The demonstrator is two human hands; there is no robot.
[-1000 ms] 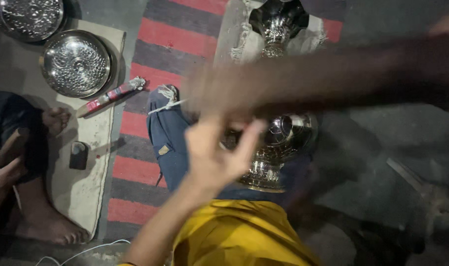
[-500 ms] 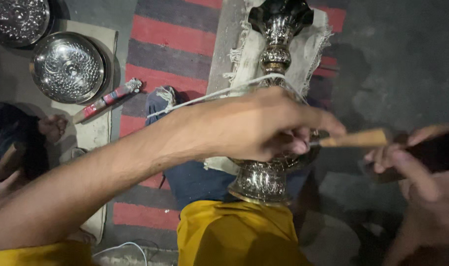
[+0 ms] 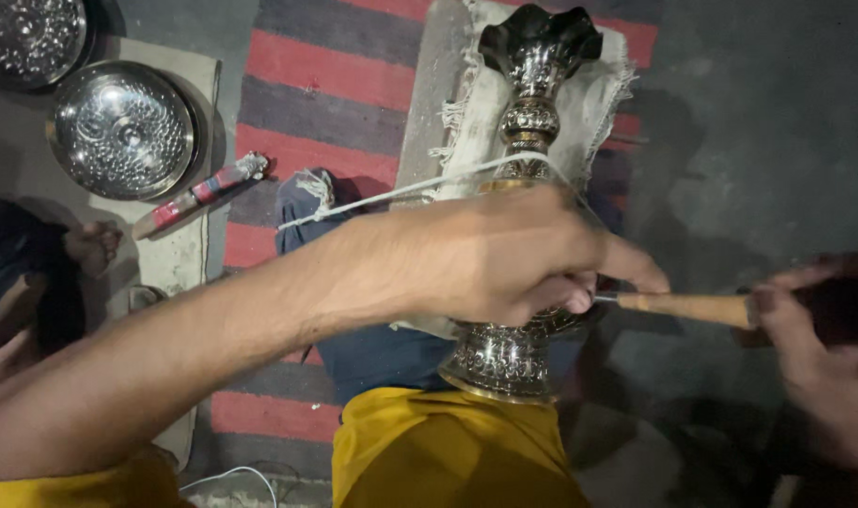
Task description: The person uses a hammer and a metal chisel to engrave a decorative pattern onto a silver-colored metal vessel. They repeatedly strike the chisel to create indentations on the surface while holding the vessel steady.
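Silver and embossed, the vase (image 3: 523, 202) lies tilted across the person's lap, its foot against the yellow cloth (image 3: 448, 456) and its dark fluted mouth resting on a white cloth (image 3: 485, 103) over the striped rug (image 3: 325, 75). The left hand (image 3: 499, 254) is curled over the vase's belly, its grip closed on the metal and hiding most of the body. The right hand (image 3: 814, 329) is blurred at the frame's edge, its grip closed on the dark handle end of a tool (image 3: 683, 306); the wooden shaft runs left and its thin tip meets the vase just beneath the left fingers (image 3: 579, 292). A white string (image 3: 401, 193) runs from the neck out toward the left.

The tip works right beside those fingers, so a slip off the curved, polished surface could well jab them or scratch the pattern. The vase is steadied only by one hand and the lap, and a hard push might roll it.

Two embossed trays (image 3: 123, 127) and a red tool (image 3: 203, 193) lie well apart on the floor to the left.
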